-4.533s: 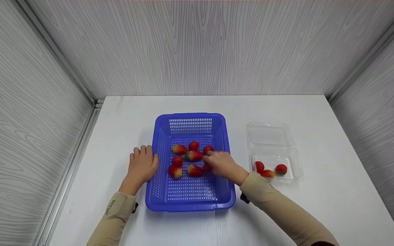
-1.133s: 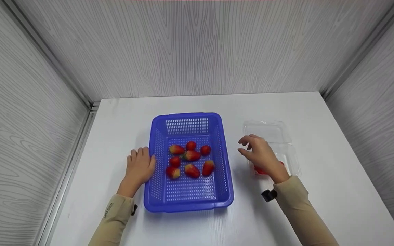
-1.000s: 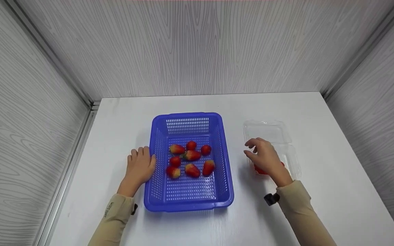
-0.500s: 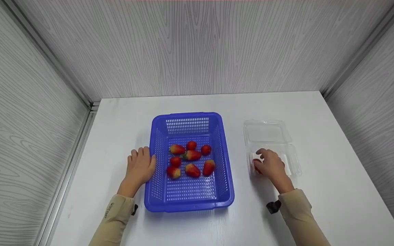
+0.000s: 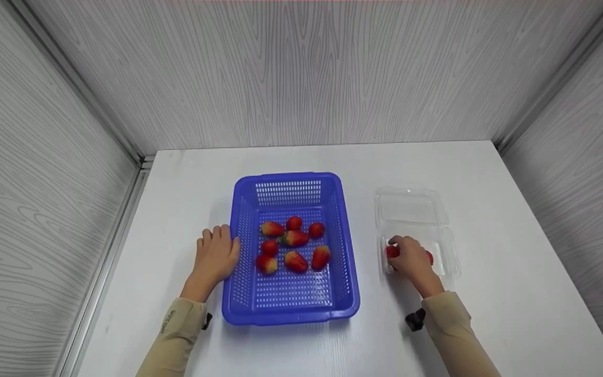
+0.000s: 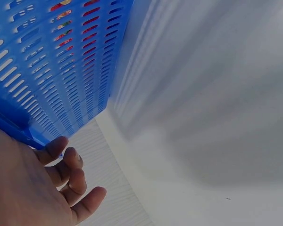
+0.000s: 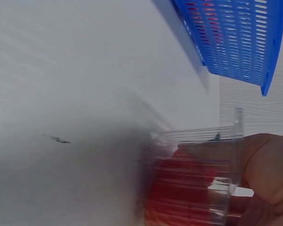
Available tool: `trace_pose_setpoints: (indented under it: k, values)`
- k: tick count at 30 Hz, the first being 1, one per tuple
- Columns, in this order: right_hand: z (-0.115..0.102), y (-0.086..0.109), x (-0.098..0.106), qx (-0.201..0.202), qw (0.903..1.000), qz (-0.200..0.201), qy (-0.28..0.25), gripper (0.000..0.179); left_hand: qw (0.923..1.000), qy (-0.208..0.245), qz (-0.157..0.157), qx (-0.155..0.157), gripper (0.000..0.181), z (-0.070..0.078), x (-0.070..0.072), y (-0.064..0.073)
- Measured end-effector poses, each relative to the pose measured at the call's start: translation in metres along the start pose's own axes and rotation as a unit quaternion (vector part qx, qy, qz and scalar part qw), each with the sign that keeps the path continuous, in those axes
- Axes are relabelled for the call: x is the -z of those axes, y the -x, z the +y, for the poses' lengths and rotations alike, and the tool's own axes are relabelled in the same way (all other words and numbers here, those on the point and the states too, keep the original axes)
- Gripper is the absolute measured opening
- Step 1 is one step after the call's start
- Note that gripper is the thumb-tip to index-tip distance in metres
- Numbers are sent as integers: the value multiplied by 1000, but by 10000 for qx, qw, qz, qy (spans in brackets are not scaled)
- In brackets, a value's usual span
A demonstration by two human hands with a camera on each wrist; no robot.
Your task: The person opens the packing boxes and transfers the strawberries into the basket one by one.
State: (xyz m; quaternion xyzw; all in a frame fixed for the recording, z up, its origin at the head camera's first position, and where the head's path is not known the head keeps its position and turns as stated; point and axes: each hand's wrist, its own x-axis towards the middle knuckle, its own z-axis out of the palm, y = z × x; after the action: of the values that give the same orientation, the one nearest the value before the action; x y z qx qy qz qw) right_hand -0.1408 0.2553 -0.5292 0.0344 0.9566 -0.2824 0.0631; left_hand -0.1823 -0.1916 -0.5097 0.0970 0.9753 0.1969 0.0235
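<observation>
A blue plastic basket [image 5: 291,316] with slotted walls holds several red strawberries [image 5: 296,262]. At its left side rests my left hand [image 5: 214,256], thumb against the rim and fingers lying forward; the left wrist view shows those fingers [image 6: 74,182] loosely bent below the rim. My right hand [image 5: 412,260] reaches down into a clear hinged box [image 5: 445,251], its finger and thumb around a strawberry [image 5: 393,252]. Another strawberry [image 5: 430,257] shows just right of that hand. Through the box wall, the right wrist view shows blurred red fruit [image 7: 179,193]; the exact finger contact is partly hidden.
The box's transparent lid [image 5: 410,206] lies folded back behind it. A white table [image 5: 364,162] carries everything, with grey wood-grain panels [image 5: 301,73] at the back and both sides. A strip of tabletop separates basket and box.
Earlier my right hand was among the strawberries in the basket. It has since moved right, then down into the box, its fingers closing round a strawberry. My left hand stays put.
</observation>
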Motion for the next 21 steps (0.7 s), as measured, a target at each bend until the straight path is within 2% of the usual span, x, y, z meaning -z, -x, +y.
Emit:
trace_pose_setpoints:
  k: [6, 13, 21]
  values:
    - [3, -1, -4, -54, 9999, 61, 62, 38, 10000, 18, -3, -8, 35, 0, -1, 1]
    - [-1, -2, 3, 64, 9996, 267, 93, 39, 10000, -72, -31, -10, 35, 0, 1, -1]
    - [-17, 4, 17, -294, 9978, 588, 37, 36, 10000, -92, -34, 1, 35, 0, 0, 0]
